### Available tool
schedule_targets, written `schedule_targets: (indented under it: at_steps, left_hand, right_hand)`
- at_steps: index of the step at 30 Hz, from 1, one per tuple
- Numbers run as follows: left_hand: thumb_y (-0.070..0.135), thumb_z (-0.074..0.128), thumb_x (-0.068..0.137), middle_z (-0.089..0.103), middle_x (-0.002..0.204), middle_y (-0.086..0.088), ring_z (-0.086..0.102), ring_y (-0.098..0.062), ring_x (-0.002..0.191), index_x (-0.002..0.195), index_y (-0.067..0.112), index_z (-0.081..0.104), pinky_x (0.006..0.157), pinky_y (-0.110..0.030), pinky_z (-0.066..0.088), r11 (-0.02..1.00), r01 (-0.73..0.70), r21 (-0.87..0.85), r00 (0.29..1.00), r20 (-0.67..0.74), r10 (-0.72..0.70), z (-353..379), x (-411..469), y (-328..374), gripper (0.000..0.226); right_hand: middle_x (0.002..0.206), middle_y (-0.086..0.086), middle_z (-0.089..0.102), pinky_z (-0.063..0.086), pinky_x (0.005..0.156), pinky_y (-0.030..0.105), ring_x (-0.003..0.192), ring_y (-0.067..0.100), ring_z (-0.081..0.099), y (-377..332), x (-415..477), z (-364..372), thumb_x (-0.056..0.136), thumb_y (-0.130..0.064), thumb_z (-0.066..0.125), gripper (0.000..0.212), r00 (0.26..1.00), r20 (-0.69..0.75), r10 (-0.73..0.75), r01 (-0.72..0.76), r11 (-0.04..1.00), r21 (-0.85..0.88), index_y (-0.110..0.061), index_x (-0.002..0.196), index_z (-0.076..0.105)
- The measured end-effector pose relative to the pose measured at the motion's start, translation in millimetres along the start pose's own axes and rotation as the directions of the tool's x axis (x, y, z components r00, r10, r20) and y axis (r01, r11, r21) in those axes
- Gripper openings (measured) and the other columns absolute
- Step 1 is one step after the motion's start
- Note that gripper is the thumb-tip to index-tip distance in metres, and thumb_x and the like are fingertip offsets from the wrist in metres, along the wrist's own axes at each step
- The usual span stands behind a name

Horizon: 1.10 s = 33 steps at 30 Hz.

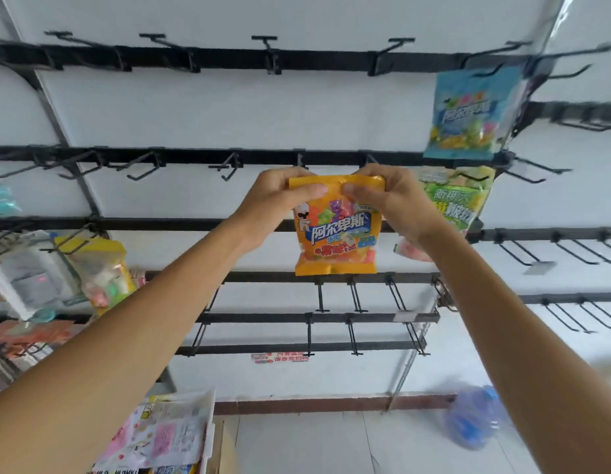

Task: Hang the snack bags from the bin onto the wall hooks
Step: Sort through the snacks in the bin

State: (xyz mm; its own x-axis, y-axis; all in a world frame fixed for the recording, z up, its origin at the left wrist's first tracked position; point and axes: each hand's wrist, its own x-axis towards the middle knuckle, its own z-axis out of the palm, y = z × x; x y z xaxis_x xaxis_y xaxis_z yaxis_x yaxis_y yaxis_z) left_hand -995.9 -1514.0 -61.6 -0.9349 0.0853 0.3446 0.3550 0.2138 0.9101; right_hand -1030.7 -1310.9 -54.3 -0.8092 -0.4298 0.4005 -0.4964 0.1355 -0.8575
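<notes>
Both my hands hold an orange snack bag (336,234) up against the wall, just under the second black rail. My left hand (280,196) pinches its top left corner and my right hand (389,196) pinches the top right. A black wall hook (300,161) sticks out just above the bag's top edge. A green snack bag (457,196) hangs right of my right hand, and a blue snack bag (475,111) hangs above that. The white bin (208,436) at the bottom left holds several more bags (160,436).
Rows of bare black hooks (263,46) run along the rails across the white wall. Packets (99,271) hang at the left. A blue plastic bag (475,419) lies on the floor at the lower right. A cardboard box (223,446) stands beside the bin.
</notes>
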Motion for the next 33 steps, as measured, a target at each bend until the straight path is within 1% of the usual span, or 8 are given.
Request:
schedule_targets:
  at_steps: [4,8,15,18,21,24,28,33]
  left_hand:
    - [0.024,0.068,0.09,0.072,0.086,-0.001,0.068,-0.013,0.084,0.096,0.012,0.068,0.073,-0.021,0.049,0.996,-0.046,0.071,0.999,0.025,0.044,42.2,29.8,23.6,0.013]
    - [0.025,0.067,0.09,0.071,0.085,0.003,0.068,-0.012,0.085,0.088,0.02,0.069,0.073,-0.024,0.051,0.99,-0.081,0.116,0.997,-0.004,0.082,80.8,57.0,41.9,0.006]
    - [0.027,0.071,0.087,0.071,0.085,-0.005,0.066,-0.018,0.084,0.086,0.018,0.069,0.078,-0.034,0.049,0.989,-0.104,0.104,0.992,-0.062,0.11,106.4,91.6,50.7,0.009]
    - [0.035,0.072,0.08,0.07,0.095,-0.004,0.069,-0.018,0.09,0.106,0.019,0.067,0.077,-0.03,0.052,0.992,-0.104,0.069,0.989,-0.097,0.11,103.6,105.2,50.5,0.031]
    - [0.031,0.072,0.086,0.069,0.097,0.002,0.07,-0.014,0.092,0.127,0.023,0.056,0.078,-0.025,0.052,0.995,-0.094,0.013,0.983,-0.156,0.095,94.4,119.8,48.6,0.045]
    - [0.035,0.072,0.083,0.072,0.098,0.001,0.07,-0.019,0.097,0.123,0.02,0.058,0.089,-0.039,0.054,0.995,-0.103,-0.004,0.979,-0.18,0.1,75.8,135.5,42.7,0.045]
    - [0.042,0.067,0.081,0.073,0.104,-0.003,0.068,-0.023,0.101,0.112,0.015,0.064,0.095,-0.051,0.052,0.991,-0.123,0.043,0.98,-0.151,0.128,50.2,151.2,39.5,0.042]
    - [0.028,0.066,0.09,0.075,0.099,0.004,0.071,-0.013,0.093,0.104,0.019,0.068,0.077,-0.028,0.056,0.984,-0.174,0.049,0.98,-0.092,0.178,29.9,175.5,36.9,0.017]
  right_hand:
    - [0.084,0.013,0.071,0.056,0.078,0.048,0.075,0.022,0.068,-2.8,-1.9,-51.5,0.09,-0.016,0.068,0.005,0.996,-0.073,-0.054,0.051,0.998,-0.032,-0.012,0.086,0.068]
    - [0.09,0.025,0.069,0.055,0.076,0.052,0.076,0.028,0.067,-2.0,2.3,-94.8,0.09,-0.016,0.067,0.007,0.992,-0.097,-0.085,0.079,0.995,-0.062,-0.009,0.088,0.068]
    - [0.076,0.008,0.069,0.054,0.064,0.035,0.07,0.025,0.065,5.2,21.1,-134.2,0.09,-0.017,0.067,0.009,0.985,-0.123,-0.123,0.12,0.992,-0.027,-0.017,0.081,0.067]
    - [0.071,0.003,0.07,0.054,0.065,0.034,0.068,0.027,0.065,8.6,35.5,-138.1,0.09,-0.016,0.067,0.009,0.98,-0.132,-0.149,0.148,0.989,-0.011,-0.016,0.081,0.067]
    - [0.076,0.011,0.07,0.053,0.068,0.047,0.07,0.036,0.061,11.3,56.8,-137.1,0.09,-0.017,0.068,0.008,0.975,-0.149,-0.163,0.166,0.986,0.007,-0.014,0.083,0.067]
    - [0.082,0.019,0.068,0.053,0.071,0.053,0.075,0.034,0.063,9.7,80.8,-133.5,0.09,-0.017,0.068,0.007,0.973,-0.161,-0.166,0.174,0.984,0.037,-0.013,0.084,0.066]
    - [0.078,0.007,0.069,0.059,0.071,0.042,0.073,0.022,0.07,1.2,112.1,-126.9,0.091,-0.017,0.067,0.008,0.965,-0.174,-0.194,0.206,0.977,0.053,-0.013,0.085,0.063]
    - [0.076,0.001,0.07,0.06,0.069,0.038,0.072,0.019,0.071,-6.9,146.9,-114.5,0.09,-0.017,0.068,0.009,0.961,-0.193,-0.198,0.212,0.976,0.05,-0.016,0.083,0.063]
